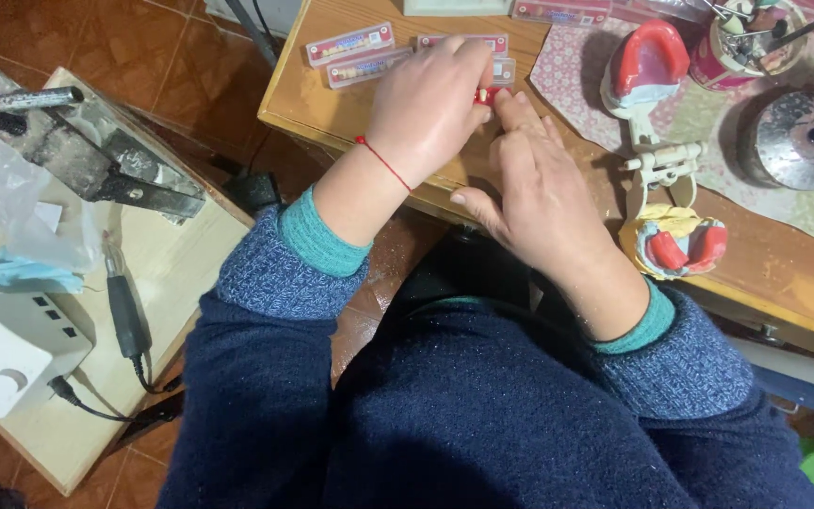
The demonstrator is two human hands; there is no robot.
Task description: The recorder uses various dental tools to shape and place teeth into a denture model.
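I'm looking down at both hands meeting over the near edge of the wooden counter (350, 104). My left hand (429, 108) is curled, its fingertips pinching a small red piece (483, 94), apparently a bit of wax, though it is too small to tell. My right hand (541, 193) lies flatter beside it, with its fingers (518, 111) stretched to touch the same piece; whether it actually grips the piece I cannot tell.

Just beyond the hands lie several flat cards of artificial teeth (350, 43), some partly hidden under the left hand. To the right stands a dental articulator (657, 160) carrying red wax rims, with its lower end right at the counter's edge. Farther right sit a round metal pot (796, 139) and a cup of tools (741, 42).

As I judge it, the main risk is that the red piece is tiny and held only at the fingertips near the edge, so a slip could send it to the tiled floor (143, 57). The right forearm passes close to the articulator, so a careless sweep could knock it off. On the low side table (176, 273) at left rests a handpiece (124, 316) with its cable trailing.
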